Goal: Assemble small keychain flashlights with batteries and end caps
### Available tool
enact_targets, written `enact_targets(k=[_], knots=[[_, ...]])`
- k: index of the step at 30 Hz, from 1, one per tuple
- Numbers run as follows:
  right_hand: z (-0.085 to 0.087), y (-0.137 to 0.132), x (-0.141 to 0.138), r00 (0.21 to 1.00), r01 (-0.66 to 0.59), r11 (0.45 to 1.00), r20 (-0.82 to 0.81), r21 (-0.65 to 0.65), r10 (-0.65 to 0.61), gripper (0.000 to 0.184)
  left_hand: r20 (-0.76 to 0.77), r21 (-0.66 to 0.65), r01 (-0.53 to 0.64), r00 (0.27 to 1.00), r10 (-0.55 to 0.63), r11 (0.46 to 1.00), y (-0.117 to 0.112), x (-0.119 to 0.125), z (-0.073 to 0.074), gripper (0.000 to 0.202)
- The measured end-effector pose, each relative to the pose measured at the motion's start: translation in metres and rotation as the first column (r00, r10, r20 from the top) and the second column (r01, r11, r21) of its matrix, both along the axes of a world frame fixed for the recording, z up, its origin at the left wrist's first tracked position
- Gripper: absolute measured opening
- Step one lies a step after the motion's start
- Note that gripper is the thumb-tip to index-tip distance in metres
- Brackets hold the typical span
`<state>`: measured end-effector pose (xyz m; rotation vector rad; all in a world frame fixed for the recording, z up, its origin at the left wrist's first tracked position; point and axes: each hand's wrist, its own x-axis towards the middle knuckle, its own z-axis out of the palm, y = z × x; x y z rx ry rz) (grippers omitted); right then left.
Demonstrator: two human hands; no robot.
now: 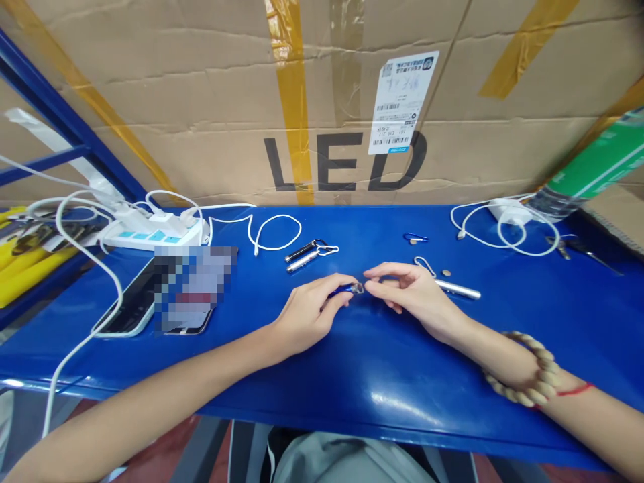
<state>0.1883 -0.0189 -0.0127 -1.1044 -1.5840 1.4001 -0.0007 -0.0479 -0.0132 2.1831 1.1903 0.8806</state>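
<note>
My left hand (309,312) rests on the blue table (362,376) and grips a small blue pen light (347,290) with a silver tip. My right hand (412,292) pinches at that silver tip with thumb and forefinger; what the fingers hold there, if anything, is too small to see. A beaded bracelet and a red string sit on my right wrist. A silver pen light (460,289) lies just behind my right hand. Two more pen lights (304,255), one black and one silver, lie on a key ring behind my left hand.
A white power strip (151,235) with plugs and white cables sits at the back left, with two phones (135,305) in front of it. A charger and coiled cable (508,218) lie at the back right. A blue clip (415,237) and a small disc (445,273) are nearby. Cardboard boxes (322,100) wall off the back.
</note>
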Motion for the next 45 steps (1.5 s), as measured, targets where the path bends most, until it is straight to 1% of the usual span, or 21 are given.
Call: enact_targets(k=[3, 5, 7, 9, 12, 16, 20, 23, 27, 32, 35, 38, 42, 45], knots=[[0.002, -0.003, -0.001, 0.997, -0.051, 0.982, 0.065, 0.181, 0.039, 0.026, 0.003, -0.001, 0.010, 1.000, -0.010, 1.000, 0.001, 0.000, -0.001, 0.019], [0.003, -0.006, -0.002, 0.993, -0.083, 0.965, 0.100, 0.249, 0.059, 0.023, 0.002, -0.006, 0.016, 1.000, -0.016, 1.000, 0.001, 0.000, -0.002, 0.021], [0.003, -0.007, -0.003, 0.992, -0.080, 0.954, 0.115, 0.290, 0.048, 0.024, -0.001, -0.014, 0.012, 1.000, -0.012, 1.000, 0.001, 0.000, -0.002, 0.021], [0.003, -0.006, -0.003, 0.994, -0.042, 0.947, 0.107, 0.320, 0.008, 0.026, -0.008, -0.019, 0.007, 1.000, -0.007, 1.000, 0.002, 0.000, -0.002, 0.021], [0.001, -0.004, -0.002, 0.995, -0.016, 0.945, 0.094, 0.327, -0.015, 0.026, -0.017, -0.018, 0.002, 1.000, -0.003, 1.000, 0.002, 0.000, -0.003, 0.021], [-0.001, -0.003, -0.001, 0.996, -0.025, 0.954, 0.088, 0.298, -0.002, 0.027, -0.015, -0.030, 0.007, 1.000, -0.007, 1.000, 0.002, 0.000, -0.003, 0.022], [-0.004, -0.004, -0.002, 0.996, -0.035, 0.966, 0.084, 0.255, 0.013, 0.027, -0.007, -0.047, 0.037, 0.999, -0.037, 0.998, 0.002, 0.000, -0.002, 0.022], [-0.004, -0.005, -0.004, 0.998, -0.035, 0.986, 0.054, 0.164, 0.027, 0.026, -0.030, -0.067, 0.063, 0.997, -0.066, 0.996, 0.002, 0.000, 0.000, 0.020], [0.002, -0.006, -0.007, 0.997, -0.054, 0.999, 0.062, 0.007, 0.054, 0.032, -0.090, -0.108, 0.072, 0.993, -0.081, 0.992, 0.001, -0.001, -0.001, 0.017], [0.005, -0.006, -0.008, 0.995, -0.055, 0.997, 0.080, -0.051, 0.059, 0.035, -0.054, -0.113, 0.046, 0.997, -0.052, 0.993, 0.001, -0.001, -0.004, 0.010], [0.003, -0.005, -0.008, 0.992, -0.058, 0.995, 0.104, -0.082, 0.066, 0.034, -0.041, -0.091, 0.068, 0.997, -0.071, 0.994, 0.002, -0.001, -0.006, 0.007], [0.003, -0.005, -0.008, 0.989, -0.043, 0.992, 0.133, -0.117, 0.059, 0.033, -0.016, -0.039, 0.088, 0.996, -0.089, 0.995, 0.004, -0.002, -0.008, 0.005], [0.002, -0.004, -0.008, 0.988, -0.053, 0.990, 0.139, -0.132, 0.072, 0.030, 0.019, 0.021, 0.099, 0.995, -0.099, 0.995, 0.005, -0.003, -0.011, 0.004], [0.002, -0.003, -0.008, 0.985, -0.061, 0.987, 0.153, -0.150, 0.084, 0.027, 0.005, 0.064, 0.089, 0.996, -0.090, 0.994, 0.005, -0.003, -0.011, 0.005]])
